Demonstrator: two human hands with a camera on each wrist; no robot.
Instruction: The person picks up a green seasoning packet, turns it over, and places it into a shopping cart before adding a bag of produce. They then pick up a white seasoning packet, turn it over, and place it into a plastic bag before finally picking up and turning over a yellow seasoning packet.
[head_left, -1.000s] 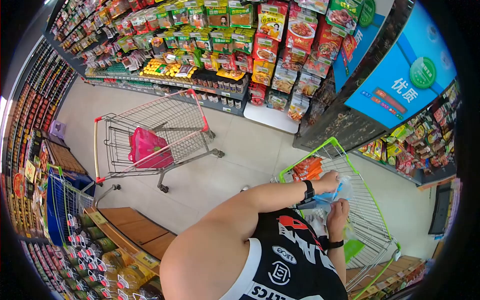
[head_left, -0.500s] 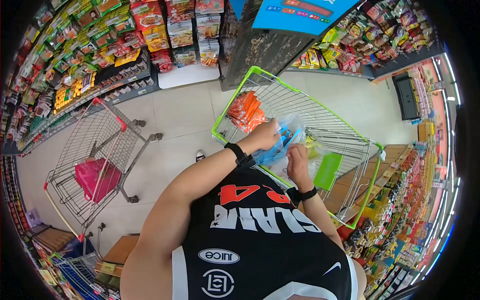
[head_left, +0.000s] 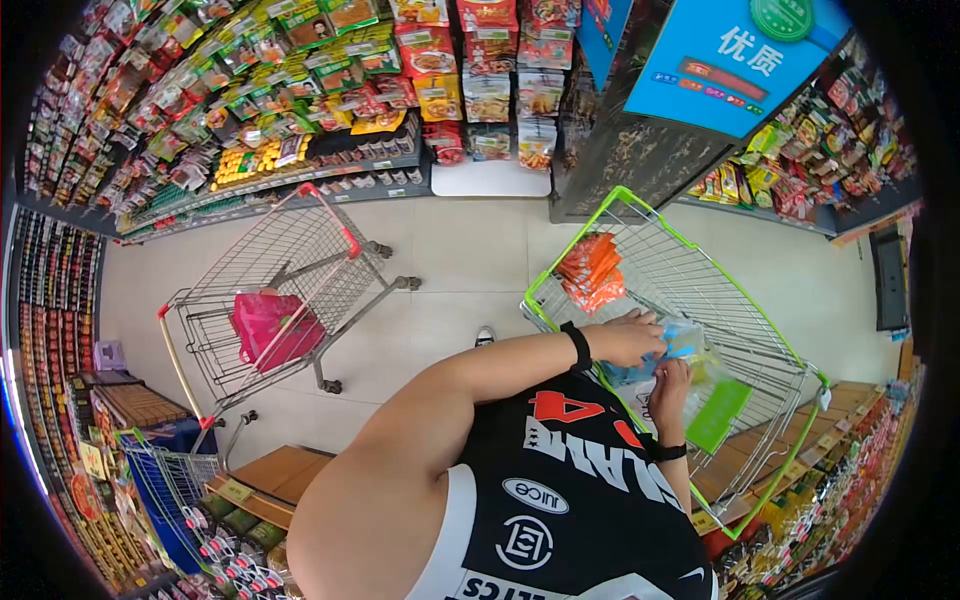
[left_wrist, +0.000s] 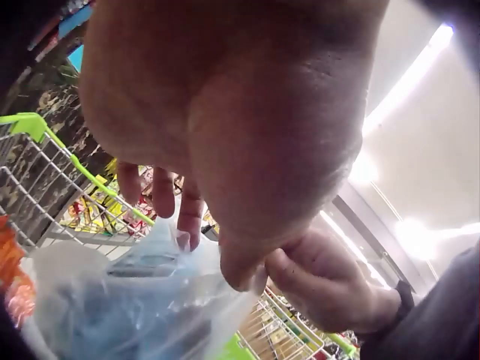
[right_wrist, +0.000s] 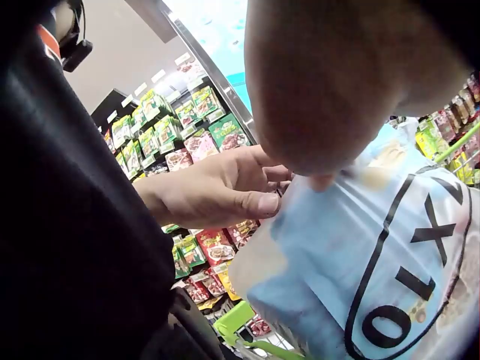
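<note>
In the head view both hands work at a clear plastic bag [head_left: 685, 335] with blue contents, over the green-rimmed shopping cart [head_left: 735, 275]. My left hand [head_left: 625, 340] lies at the bag's top, its fingers loosely spread and touching the plastic. Its thumb comes close to the right hand's fingertips in the left wrist view. My right hand [head_left: 672, 385] pinches the gathered top of the bag. Large black print reading "10" and "X" shows on the bag [right_wrist: 375, 277] in the right wrist view. Orange packets [head_left: 592, 270] lie in the cart's far left corner.
A second cart [head_left: 270, 270] with red corners holds a pink bag [head_left: 275, 328] on the left. Shelves of packaged food [head_left: 330, 60] line the back. A dark pillar [head_left: 640, 160] with a blue sign [head_left: 740, 65] stands beyond the green cart.
The head view swings right, then partly back left. My left hand's fingers have loosened and spread over the bag's top; the right hand stays beside it on the bag.
</note>
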